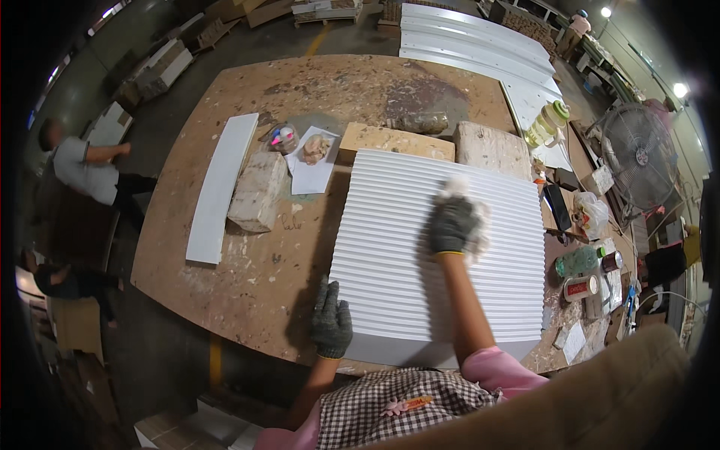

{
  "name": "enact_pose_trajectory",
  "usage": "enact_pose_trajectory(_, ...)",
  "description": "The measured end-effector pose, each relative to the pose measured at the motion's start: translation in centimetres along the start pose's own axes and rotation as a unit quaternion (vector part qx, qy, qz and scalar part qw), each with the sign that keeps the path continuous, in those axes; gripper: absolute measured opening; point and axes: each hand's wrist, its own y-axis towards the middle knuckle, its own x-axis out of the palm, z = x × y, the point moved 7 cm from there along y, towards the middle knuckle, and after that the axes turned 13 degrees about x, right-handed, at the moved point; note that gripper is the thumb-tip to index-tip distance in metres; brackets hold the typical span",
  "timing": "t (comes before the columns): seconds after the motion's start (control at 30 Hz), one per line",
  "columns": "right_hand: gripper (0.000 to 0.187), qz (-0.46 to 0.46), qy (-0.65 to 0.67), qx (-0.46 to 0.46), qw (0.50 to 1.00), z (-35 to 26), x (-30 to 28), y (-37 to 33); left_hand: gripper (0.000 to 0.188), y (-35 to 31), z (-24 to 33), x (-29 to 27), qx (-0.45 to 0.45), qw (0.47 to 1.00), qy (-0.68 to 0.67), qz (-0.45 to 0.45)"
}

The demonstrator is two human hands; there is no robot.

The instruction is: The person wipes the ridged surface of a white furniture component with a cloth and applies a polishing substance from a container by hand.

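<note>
— Two gloved hands are on the job. The right hand [453, 223] is in a dark glove with its grip closed on a pale rag [465, 196], pressed flat on the upper right part of a white ribbed panel [390, 255].

— And the other one?

— The left hand [331, 321] lies with its fingers spread wide and holds nothing. It rests on the panel's near left corner, where the panel meets the bare worktop [247, 277], and looks as if it is steadying the panel.

— Where does the panel sit?

— Flat on the brown worktop, in front of the person, its far edge against a wooden board [396, 140] and a pale block [491, 148]. Its near edge reaches almost to the worktop's edge.

— How far along would you say the wiping is?

— Hard to judge. The ribs look evenly white all over, so I cannot tell wiped parts from unwiped. The rag is high up on the right side; the lower and left stretches may yet need it, but that is only a guess.

— What lies around it?

— To the left a second block [258, 190], a long white strip [223, 185] and a sheet of paper [313, 169] with a crumpled lump on it. To the right, bottles and cans [581, 287] near the edge, and a fan [640, 156] beyond. Long white panels [472, 37] lie stacked at the far end. Two other people are on the floor at the left, well apart from the worktop.
</note>
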Motion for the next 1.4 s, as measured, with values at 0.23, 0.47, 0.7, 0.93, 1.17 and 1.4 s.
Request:
enact_pose_trajectory(0.23, 0.02, -0.253, 0.333, -0.344, 0.841, -24.7, -0.3, -6.4, 0.04, -0.2, 0.3, 0.0, -0.041, 0.998, 0.016, -0.035)
enact_pose_trajectory(0.47, 0.042, -0.086, 0.28, -0.349, 0.89, -10.3, -1.5, -0.7, 0.042, -0.2, 0.1, 0.3, -0.012, 1.0, 0.011, -0.019)
enact_pose_trajectory(0.7, 0.042, -0.098, 0.231, 0.045, 0.967, 27.0, 1.9, 13.8, 0.042, -0.3, 0.2, 0.4, 0.014, 0.999, 0.037, -0.026)
enact_pose_trajectory(0.93, 0.028, 0.079, 0.147, -0.033, 0.985, 23.9, -4.8, 11.9, 0.042, -0.2, 0.8, 0.2, 0.016, 0.997, 0.059, -0.041)
enact_pose_trajectory(1.17, 0.042, -0.049, 0.159, -0.013, 0.986, 26.8, -3.9, 7.8, 0.044, -0.4, 0.3, 0.5, 0.02, 0.997, 0.024, -0.07)
enact_pose_trajectory(1.4, 0.042, -0.04, 0.111, 0.103, 0.988, 33.5, -7.1, 9.0, 0.048, -0.2, 0.2, 0.3, 0.023, 0.994, 0.064, -0.083)
